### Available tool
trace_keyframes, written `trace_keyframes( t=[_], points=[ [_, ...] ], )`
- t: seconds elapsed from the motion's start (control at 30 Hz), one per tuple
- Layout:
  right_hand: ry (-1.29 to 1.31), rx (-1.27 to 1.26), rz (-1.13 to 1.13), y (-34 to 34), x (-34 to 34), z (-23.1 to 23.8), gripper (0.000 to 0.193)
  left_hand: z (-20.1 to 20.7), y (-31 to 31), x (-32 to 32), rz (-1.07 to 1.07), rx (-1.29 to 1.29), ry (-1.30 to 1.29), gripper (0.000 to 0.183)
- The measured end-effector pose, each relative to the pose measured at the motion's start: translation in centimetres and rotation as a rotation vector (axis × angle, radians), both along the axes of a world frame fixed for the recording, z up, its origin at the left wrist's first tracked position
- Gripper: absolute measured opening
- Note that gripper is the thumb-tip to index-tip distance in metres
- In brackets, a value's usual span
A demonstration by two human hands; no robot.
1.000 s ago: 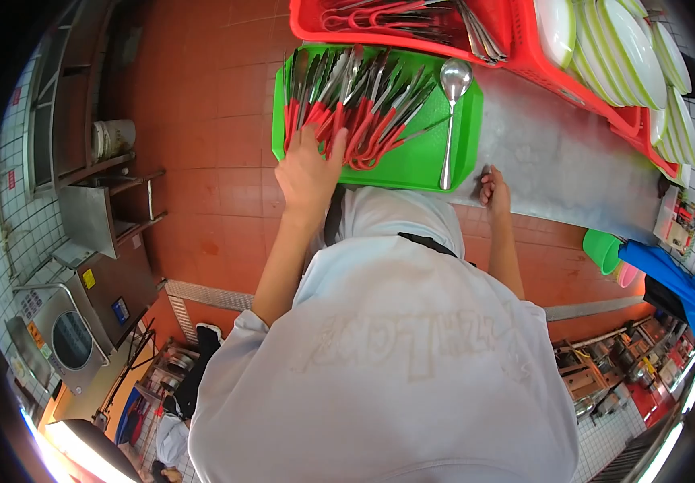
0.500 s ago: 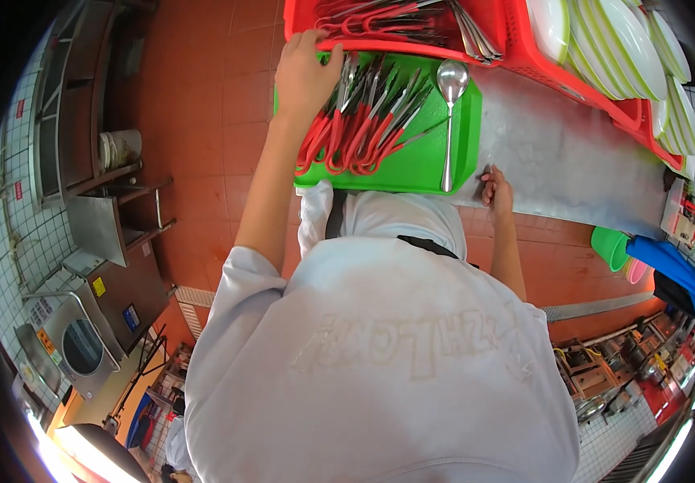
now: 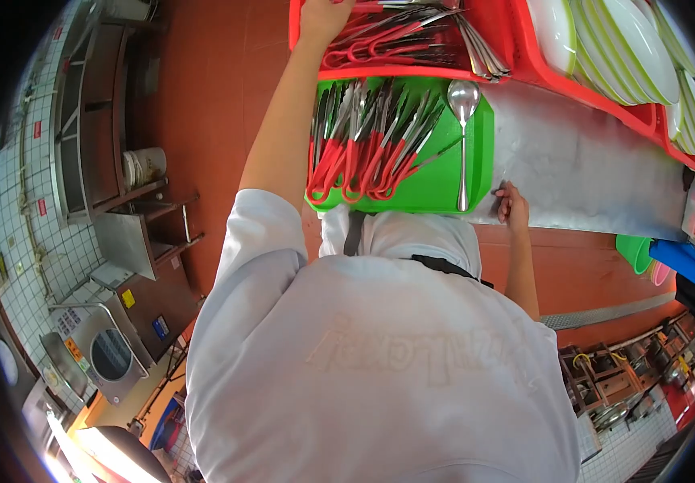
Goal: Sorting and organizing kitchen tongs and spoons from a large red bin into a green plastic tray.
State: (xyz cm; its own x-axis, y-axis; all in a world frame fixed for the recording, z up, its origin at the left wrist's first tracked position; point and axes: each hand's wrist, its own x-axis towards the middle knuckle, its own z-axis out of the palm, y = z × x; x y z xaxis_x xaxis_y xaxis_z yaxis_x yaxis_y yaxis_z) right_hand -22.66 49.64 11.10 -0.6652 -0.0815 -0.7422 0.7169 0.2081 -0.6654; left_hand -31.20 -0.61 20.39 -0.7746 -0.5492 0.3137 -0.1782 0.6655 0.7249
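Lying in green tray (image 3: 436, 187): many red-handled tongs (image 3: 350, 157), laid side by side and partly overlapped; red loops are turned toward the person, metal ends away; one slim metal end is angled out toward the right.
Large metal spoon (image 3: 464, 98): placed lengthwise along the tray's right side, to the right of the tongs; bowl set at the far end, handle pointed at the person.
Red basket (image 3: 412, 71): set just beyond the tray; further tongs (image 3: 379, 42) with red handles are heaped inside, mostly laid crosswise.
Flat metal handles (image 3: 480, 50): bundled in a fan at the basket's right end.
Left hand (image 3: 325, 20): extended over the basket's left end, beside the heaped tongs; fingers are bent but partly cut off by the upper edge, so how far it is opened, and whether anything is gripped, cannot be told.
Right hand (image 3: 514, 206): lowered at the near edge of the metal table (image 3: 581, 161), right of the tray; fingers are loosely curled; whether anything is enclosed by them cannot be told.
White plates (image 3: 625, 50), green-rimmed: stood on edge in a row, held in a red crate (image 3: 585, 95) at the right.
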Motion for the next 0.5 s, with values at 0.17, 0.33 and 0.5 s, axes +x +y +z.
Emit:
trace_keyframes(
  t=[0.17,0.33,0.5],
  points=[
    [-0.052,0.043,-0.005,-0.1,-0.1,0.6,0.046,0.8,0.2,-2.0,-0.085,-0.182,-0.148,0.034],
    [-0.142,0.068,0.058,-0.9,-0.9,1.6,0.052,-4.7,-3.4,-2.2,-0.144,-0.481,-0.413,0.073],
    [-0.211,0.025,0.08,-0.4,-1.5,1.4,0.054,-2.5,-1.9,-2.4,-0.083,-0.673,-0.551,0.073]
  ],
)
